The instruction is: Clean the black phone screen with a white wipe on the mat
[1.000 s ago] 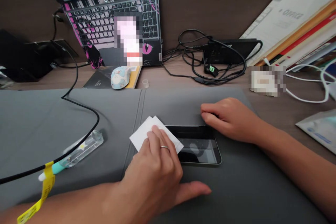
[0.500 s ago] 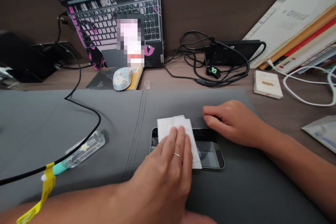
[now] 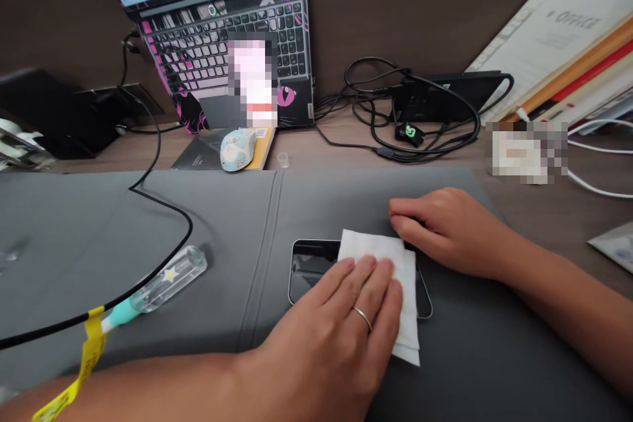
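Note:
A smartphone [image 3: 312,262] with a dark screen lies face up on the grey desk mat. Over its right half is a folded white tissue [image 3: 406,303], which hangs past the phone's near edge. My left hand [image 3: 341,330], a ring on one finger, presses down on the tissue with its fingers stretched flat; its thumb is hidden. My right hand [image 3: 445,231] rests as a loose fist on the mat beside the phone's far right corner, and nothing shows in it. To the left lies a clear spray bottle [image 3: 171,280] with a turquoise end and a star.
A black cable [image 3: 185,211] with a yellow tag [image 3: 91,343] crosses the mat and the bottle. Behind stand a laptop [image 3: 291,46], a mouse [image 3: 237,150] and a small clear cap [image 3: 283,159]. A coiled cord with a power adapter [image 3: 445,99] and leaning books [image 3: 568,79] are at the right.
My left hand has slid the tissue to the right and nearer to me across the phone, uncovering the phone's left part. My right hand keeps its place; the view has shifted slightly.

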Demonstrator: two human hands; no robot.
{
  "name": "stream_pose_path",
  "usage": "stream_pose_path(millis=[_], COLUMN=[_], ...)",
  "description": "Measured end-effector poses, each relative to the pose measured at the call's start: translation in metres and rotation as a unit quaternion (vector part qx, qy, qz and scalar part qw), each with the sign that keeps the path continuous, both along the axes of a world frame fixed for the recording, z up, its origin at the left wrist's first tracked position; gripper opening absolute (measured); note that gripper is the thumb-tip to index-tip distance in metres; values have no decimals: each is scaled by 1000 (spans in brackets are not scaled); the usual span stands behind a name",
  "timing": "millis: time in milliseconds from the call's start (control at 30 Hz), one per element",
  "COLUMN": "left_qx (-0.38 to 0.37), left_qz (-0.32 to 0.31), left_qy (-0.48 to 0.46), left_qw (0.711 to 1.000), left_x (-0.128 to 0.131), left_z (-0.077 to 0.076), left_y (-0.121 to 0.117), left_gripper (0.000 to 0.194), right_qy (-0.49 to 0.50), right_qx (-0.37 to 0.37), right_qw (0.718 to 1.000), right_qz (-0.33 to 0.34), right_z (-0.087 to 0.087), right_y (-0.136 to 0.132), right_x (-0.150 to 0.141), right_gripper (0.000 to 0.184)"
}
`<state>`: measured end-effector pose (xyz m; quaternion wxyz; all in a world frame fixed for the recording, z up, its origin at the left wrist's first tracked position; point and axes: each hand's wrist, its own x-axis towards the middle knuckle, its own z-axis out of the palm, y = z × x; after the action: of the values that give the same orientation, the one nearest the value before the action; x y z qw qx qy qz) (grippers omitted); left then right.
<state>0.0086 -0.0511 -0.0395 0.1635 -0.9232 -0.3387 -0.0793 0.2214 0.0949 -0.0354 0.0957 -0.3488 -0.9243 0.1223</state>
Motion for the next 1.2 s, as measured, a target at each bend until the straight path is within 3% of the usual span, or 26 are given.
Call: stream_pose_path(millis=[67,200,300,433,633,833,1200], left_qx=[44,117,144,162,153,119,69], left_qz=[30,99,118,105,27,52,20], left_qy=[-9,-30,-23,-18,-47,-91,-105], left_qw=[999,988,982,981,987,987,992], left_x=[1,4,5,6,3,7,8], left_z=[-2,-1,2,4,3,6,6], left_y=[-3,-9,-11,-14,-16,-14,-10], left_gripper=[74,109,113,99,75,46,40], right_qy=[1,5,-3,-5,-5,-20,-6], right_qx=[4,-2,-17,-17,-18,-33,-27], right_qw=[1000,1000,1000,1000,1000,999,999], right_qz=[-1,-3,-7,-11,-9,-25,-23], right_z=[-1,0,4,5,5,11,10], right_y=[0,-1,-3,-3,-4,-6,-7], right_x=[0,-1,-2,-2,-2,-5,-3], right_gripper=[32,33,32,32,31,30,28])
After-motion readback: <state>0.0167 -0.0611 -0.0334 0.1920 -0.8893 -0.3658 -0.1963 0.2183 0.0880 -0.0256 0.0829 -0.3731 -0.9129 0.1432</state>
